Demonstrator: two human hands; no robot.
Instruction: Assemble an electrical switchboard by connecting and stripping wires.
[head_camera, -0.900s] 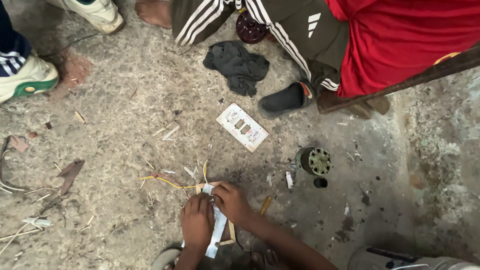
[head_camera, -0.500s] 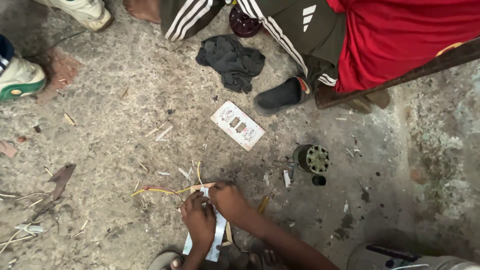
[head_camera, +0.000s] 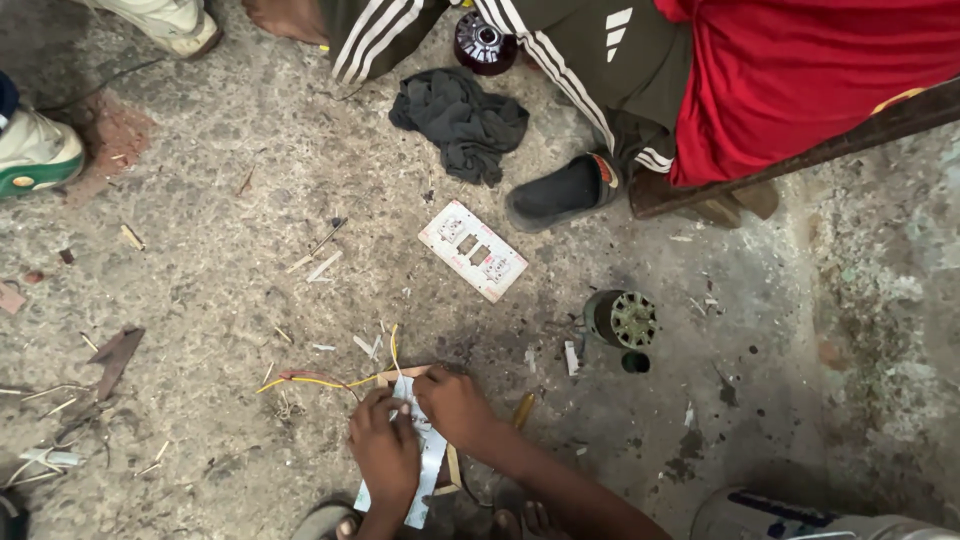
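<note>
White strip (head_camera: 428, 455) in both hands lies on rough, littered concrete floor (head_camera: 220, 250).

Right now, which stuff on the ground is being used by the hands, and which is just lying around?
In use:
- left hand and right hand, both on the white strip
- yellow and red wires running out from it
- wooden piece under the strip

Just lying about:
- white switch plate
- dark cloth
- small round metal part
- black sandal
- scattered splinters
</note>
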